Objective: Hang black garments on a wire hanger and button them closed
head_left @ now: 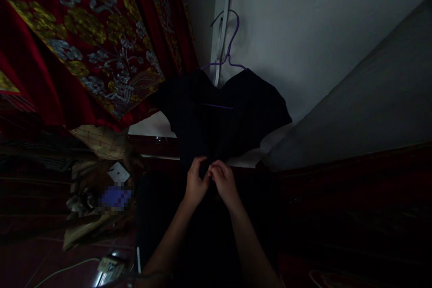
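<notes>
Forearms below a purple hanger, fingertips meeting at a dark garment's front

Two bare forearms (172, 238) rise from directly below the purple hanger (232, 40), which carries the dark garment (249, 121) by its shoulders. Below the hanger, where the garment's neckline narrows, both hands work close together. The right hand (224, 183) has its fingertips drawn narrowly together on the cloth. The left hand (196, 182) curves in beside it, a dark gap between forefinger and thumb; whether cloth is pinched there, I cannot tell. Any button or other fastening is lost in the dimness.

My reading of the step in hand is close fingertip work where the two front edges come together. Continuing it calls for a light, steady pinch on both sides, with little pull on the hanger.

Behind the hanger runs a pale upright strip (222, 22), with a grey wall (303, 31) to its right. Left of the hanger hangs a red cloth (101, 36) embroidered in gold and silver. Below and left of the hanger lie a pale phone-like object (119, 173) and a blurred-out blue item (116, 197). Farther down that side, a power strip (112, 267) with a white cable (67, 266) lies by a reddish floor (37, 256). Deep shadow hides the lower right.
</notes>
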Motion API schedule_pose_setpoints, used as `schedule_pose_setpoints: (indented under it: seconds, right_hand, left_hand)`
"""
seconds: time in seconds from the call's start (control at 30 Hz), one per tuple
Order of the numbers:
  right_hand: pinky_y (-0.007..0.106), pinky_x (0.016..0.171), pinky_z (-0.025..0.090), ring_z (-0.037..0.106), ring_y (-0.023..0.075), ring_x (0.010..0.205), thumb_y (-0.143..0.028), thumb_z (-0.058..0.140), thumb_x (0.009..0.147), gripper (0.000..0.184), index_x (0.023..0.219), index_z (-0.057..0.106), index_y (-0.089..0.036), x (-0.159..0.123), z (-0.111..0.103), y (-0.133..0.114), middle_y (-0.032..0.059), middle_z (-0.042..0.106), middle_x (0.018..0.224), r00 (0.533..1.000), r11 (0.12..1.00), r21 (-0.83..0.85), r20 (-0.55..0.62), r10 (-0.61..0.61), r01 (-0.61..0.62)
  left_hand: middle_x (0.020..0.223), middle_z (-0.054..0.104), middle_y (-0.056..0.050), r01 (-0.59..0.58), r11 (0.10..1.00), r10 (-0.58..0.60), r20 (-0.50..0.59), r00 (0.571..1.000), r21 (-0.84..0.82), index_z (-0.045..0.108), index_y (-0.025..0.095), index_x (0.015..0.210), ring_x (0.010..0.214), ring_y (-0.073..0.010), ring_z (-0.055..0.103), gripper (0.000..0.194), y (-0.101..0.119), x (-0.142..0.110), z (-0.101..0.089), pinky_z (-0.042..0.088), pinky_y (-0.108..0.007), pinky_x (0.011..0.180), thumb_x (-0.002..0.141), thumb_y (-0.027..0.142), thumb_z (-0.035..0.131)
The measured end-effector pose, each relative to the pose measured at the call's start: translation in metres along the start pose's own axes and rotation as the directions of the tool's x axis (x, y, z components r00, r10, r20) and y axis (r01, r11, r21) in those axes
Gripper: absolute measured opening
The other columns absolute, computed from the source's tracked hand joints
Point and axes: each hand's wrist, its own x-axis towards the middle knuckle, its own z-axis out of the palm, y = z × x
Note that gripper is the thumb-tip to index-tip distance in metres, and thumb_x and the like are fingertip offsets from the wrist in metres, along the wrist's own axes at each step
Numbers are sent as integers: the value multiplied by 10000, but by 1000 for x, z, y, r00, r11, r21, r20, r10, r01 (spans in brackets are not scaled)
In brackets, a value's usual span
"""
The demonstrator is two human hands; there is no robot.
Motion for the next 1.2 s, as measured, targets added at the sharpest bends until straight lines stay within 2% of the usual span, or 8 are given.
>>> schedule_pose_setpoints:
  seconds: [0.2,0.33,0.6,0.77,0.9,1.03,1.1,1.2]
  right_hand:
    - [248,451,319,443,113,420,-355,597,736,191,643,656,-199,-1,-5,-16,-38,518,449,987,994,4,125,105,-106]
    - [223,401,263,401,87,374,-389,644,696,223,658,692,-174,11,-5,-32,-33,530,425,996,990,110,-4,89,-88]
    - [168,351,154,320,19,353,-212,620,670,112,593,648,-136,111,-14,-156,-54,500,455,985,954,286,-169,-42,90]
    - [152,355,178,342,19,359,-163,584,768,170,607,628,-130,123,-8,-197,-43,521,464,982,964,219,-143,-124,154]
    - [161,359,196,370,36,358,-215,590,782,153,653,638,-149,102,-12,-192,-57,500,447,972,956,188,-120,-203,223]
    - [161,385,243,409,47,393,-234,578,789,156,654,625,-172,89,-18,-195,-57,510,466,925,921,88,-79,-372,379]
    - [168,407,270,421,49,412,-239,582,803,162,657,619,-177,87,-18,-200,-57,515,484,885,885,32,-57,-463,465]
    - [188,445,295,437,56,442,-239,588,819,172,658,601,-181,90,-17,-200,-58,510,499,830,832,-32,-54,-555,554]
  left_hand:
    - [790,675,-23,55,998,-54,-50,997,17,642,203,836,776,-199,647,28,0,1,9,487,-297,756,832,220,620]
    - [783,673,-25,57,998,-56,-56,997,17,646,209,805,758,-193,644,96,4,-1,11,475,-288,736,883,245,604]
    - [708,624,-25,34,999,-36,60,998,32,623,226,711,673,-193,602,160,-10,-5,34,456,-292,666,865,261,639]
    - [735,640,-35,-36,998,26,216,976,43,645,214,739,677,-186,605,128,-16,14,40,456,-288,651,865,207,629]
    - [887,715,-52,-136,990,123,308,944,23,722,211,922,816,-197,664,81,26,63,18,499,-305,780,869,193,663]
    - [973,697,-39,-427,901,425,44,904,76,580,222,1378,835,-164,632,425,112,124,-14,499,-294,846,958,276,616]
    - [986,687,-32,-553,823,557,5,830,127,610,202,1337,818,-148,608,368,147,151,-24,485,-278,821,975,263,594]
    - [900,678,-28,-644,721,641,108,760,256,708,153,1031,811,-152,610,144,172,175,-29,461,-266,777,964,216,597]
